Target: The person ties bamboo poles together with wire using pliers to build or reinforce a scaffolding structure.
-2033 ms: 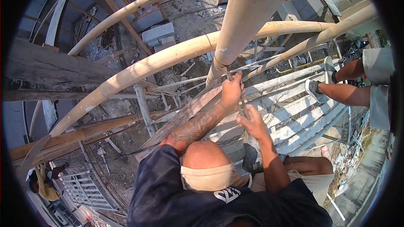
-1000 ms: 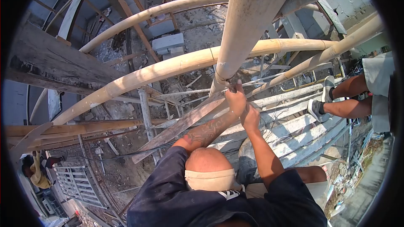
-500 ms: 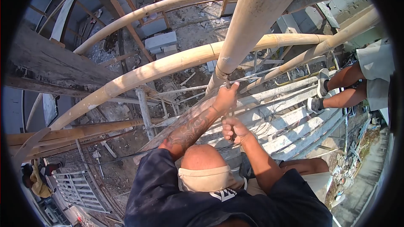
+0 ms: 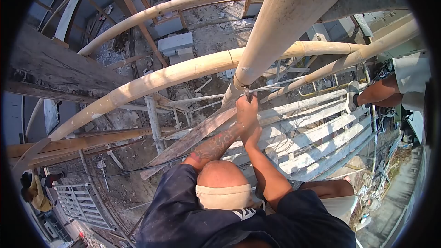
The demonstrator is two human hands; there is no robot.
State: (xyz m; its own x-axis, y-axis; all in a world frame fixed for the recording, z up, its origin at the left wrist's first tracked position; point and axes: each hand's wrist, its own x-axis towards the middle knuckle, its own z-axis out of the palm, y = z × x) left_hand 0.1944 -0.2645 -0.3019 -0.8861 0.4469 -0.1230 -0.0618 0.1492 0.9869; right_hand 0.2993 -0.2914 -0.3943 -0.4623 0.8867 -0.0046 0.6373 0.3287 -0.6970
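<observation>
My left hand (image 4: 247, 108) is closed around a slim dark metal tool (image 4: 249, 96), whose tip shows above the fist. That tip is right at the wire binding (image 4: 242, 85) low on a thick upright bamboo pole (image 4: 275, 23). Just below and against the left hand is my right hand (image 4: 252, 134), its fingers mostly hidden and what they hold not visible. A curved bamboo pole (image 4: 183, 70) crosses behind the upright one. Under my hands lies a weathered wooden plank (image 4: 188, 142).
White-stained slats (image 4: 317, 133) form a platform on the right, where a person's leg and shoe (image 4: 353, 96) stand. Another person (image 4: 36, 193) is far down at left. Rubble covers the ground below. A big dark beam (image 4: 59, 69) spans the left.
My right hand has moved up from the lower end of the tool to against my left hand. The neighbouring person's feet have shifted, and my view has tilted slightly.
</observation>
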